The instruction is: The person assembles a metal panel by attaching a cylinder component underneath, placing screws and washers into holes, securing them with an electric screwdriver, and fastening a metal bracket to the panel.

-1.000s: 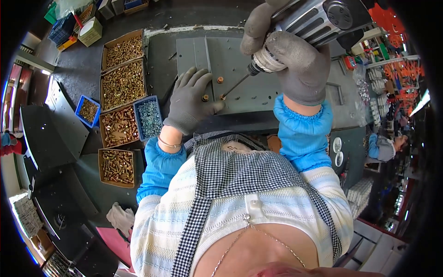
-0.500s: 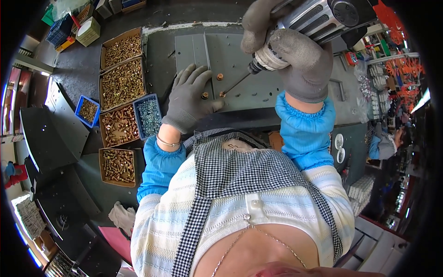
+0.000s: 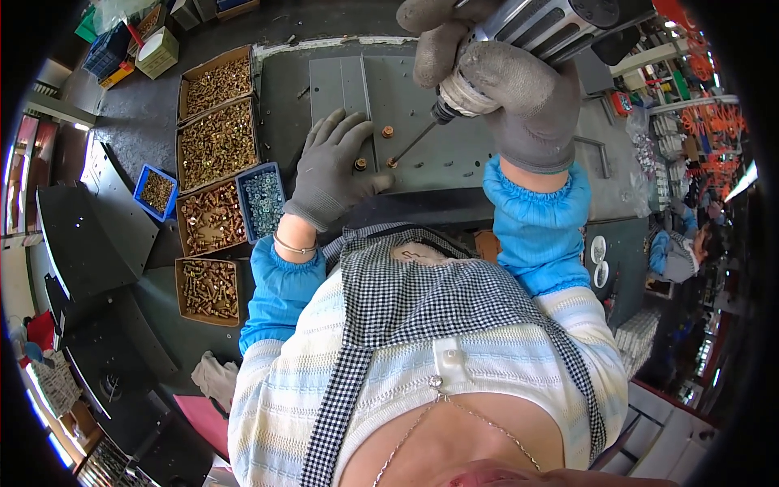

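Observation:
My right hand (image 3: 523, 101), in a grey work glove, is wrapped round a power screwdriver (image 3: 540, 31). Its long thin bit (image 3: 415, 143) slants down to the left, and the tip meets a small brass-coloured screw (image 3: 392, 163) on a flat grey metal panel (image 3: 337, 81). Pressing on the panel's near left part is my left hand (image 3: 331, 172), also gloved, fingers spread and holding nothing. By its thumb and forefinger sits a second brass-coloured fastener (image 3: 361, 165), with a third (image 3: 388, 131) farther back. Several short studs (image 3: 448, 164) stand up to the right of the bit.
Cardboard boxes of brass-coloured screws (image 3: 217, 146) line the left side. Beside them are a blue bin of silvery nuts (image 3: 262, 201) and a smaller blue bin (image 3: 154, 193). Dark metal panels (image 3: 101, 231) lie farther left. Another person (image 3: 677, 253) is at the far right.
My right hand and the power screwdriver have shifted a little to the left, so the bit stands somewhat steeper. Its tip stays at the same screw, and my left hand has hardly moved.

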Tool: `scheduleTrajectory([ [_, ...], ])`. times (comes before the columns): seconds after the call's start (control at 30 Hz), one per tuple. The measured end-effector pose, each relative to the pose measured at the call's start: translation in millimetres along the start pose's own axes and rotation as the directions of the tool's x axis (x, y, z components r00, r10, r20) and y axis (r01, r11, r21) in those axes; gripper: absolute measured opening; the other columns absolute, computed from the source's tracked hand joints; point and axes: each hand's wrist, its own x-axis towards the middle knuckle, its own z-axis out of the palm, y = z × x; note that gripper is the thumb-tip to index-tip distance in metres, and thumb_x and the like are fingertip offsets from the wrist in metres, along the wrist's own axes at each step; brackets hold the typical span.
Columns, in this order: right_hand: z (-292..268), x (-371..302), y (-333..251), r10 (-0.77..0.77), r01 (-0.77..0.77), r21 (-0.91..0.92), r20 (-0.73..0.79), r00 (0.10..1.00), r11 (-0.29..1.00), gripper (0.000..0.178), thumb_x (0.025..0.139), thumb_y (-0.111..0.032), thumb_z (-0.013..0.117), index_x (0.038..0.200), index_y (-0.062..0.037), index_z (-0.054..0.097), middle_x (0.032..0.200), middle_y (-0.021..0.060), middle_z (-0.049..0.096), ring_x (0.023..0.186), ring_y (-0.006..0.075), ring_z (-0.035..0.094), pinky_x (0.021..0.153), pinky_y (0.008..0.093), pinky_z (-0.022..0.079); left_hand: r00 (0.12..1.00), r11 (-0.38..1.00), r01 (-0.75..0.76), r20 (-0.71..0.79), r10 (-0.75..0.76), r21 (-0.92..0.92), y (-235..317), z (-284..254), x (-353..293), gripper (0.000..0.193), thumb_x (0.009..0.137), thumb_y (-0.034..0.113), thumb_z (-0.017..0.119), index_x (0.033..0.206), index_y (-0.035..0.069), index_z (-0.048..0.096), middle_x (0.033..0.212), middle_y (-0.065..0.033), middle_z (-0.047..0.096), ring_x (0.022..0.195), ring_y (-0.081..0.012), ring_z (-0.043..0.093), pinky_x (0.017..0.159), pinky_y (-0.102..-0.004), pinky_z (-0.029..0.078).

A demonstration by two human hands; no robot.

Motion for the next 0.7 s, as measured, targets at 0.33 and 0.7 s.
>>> scheduleTrajectory([
  [0.33, -0.3, 3.4, -1.2, -0.043, 0.043, 0.002, 0.035, 0.998, 0.999, 0.059, 0.075, 0.004, 0.084, 0.129, -0.0001, 0.061, 0.098, 0.0184, 0.076, 0.083, 0.0238, 0.076, 0.07, 0.0324, 0.063, 1.0, 1.0, 0.006, -0.017, -0.006, -0.023, 3.4, -1.8, 1.3, 0.082, 0.068, 0.044, 0.088, 0.139, 0.012, 0.061, 0.149, -0.0129, 0.056, 0.148, -0.0388, 0.041, 0.125, -0.052, 0.031],
  [0.7, -0.1, 4.3, -11.1, -0.015, 0.014, -0.042, -0.023, 1.0, 0.999, 0.061, 0.072, 0.0, 0.082, 0.13, 0.0001, 0.061, 0.103, 0.02, 0.075, 0.081, 0.0229, 0.075, 0.069, 0.0347, 0.062, 0.999, 0.999, 0.005, -0.039, -0.006, -0.032, 2.3, 0.4, 2.3, 0.08, 0.068, 0.042, 0.088, 0.137, 0.012, 0.061, 0.147, -0.0111, 0.058, 0.146, -0.0391, 0.044, 0.123, -0.0536, 0.032],
])
